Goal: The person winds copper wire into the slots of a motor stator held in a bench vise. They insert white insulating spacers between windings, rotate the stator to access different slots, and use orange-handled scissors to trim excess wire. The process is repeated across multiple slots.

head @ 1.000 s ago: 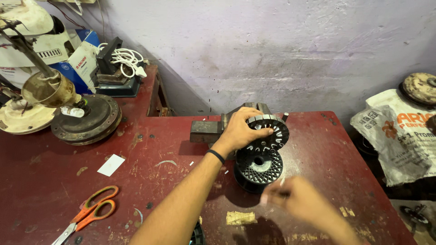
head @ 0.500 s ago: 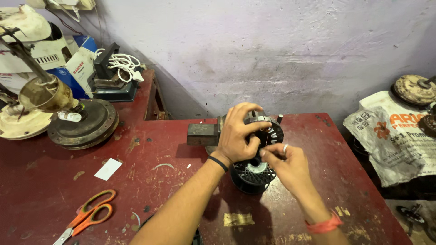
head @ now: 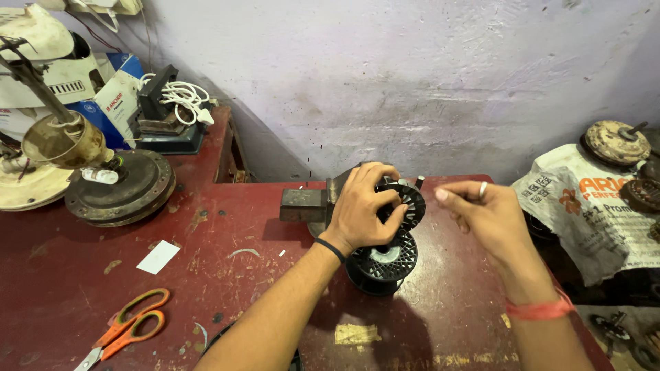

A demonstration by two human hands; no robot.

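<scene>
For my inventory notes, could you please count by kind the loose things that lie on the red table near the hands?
Black toothed spools: 2, one held by the left hand at, one below at
Orange-handled scissors: 1
White paper slip: 1
Dark metal block: 1
Total: 5
The right hand holds none of these.

Far left, behind the fan parts: one blue and white cardboard box [head: 113, 93] — rectangular, tilted, partly hidden. Far right, off the table edge: one white printed sack [head: 591, 206] with orange and dark markings — crumpled, draped under rusty round parts.
</scene>
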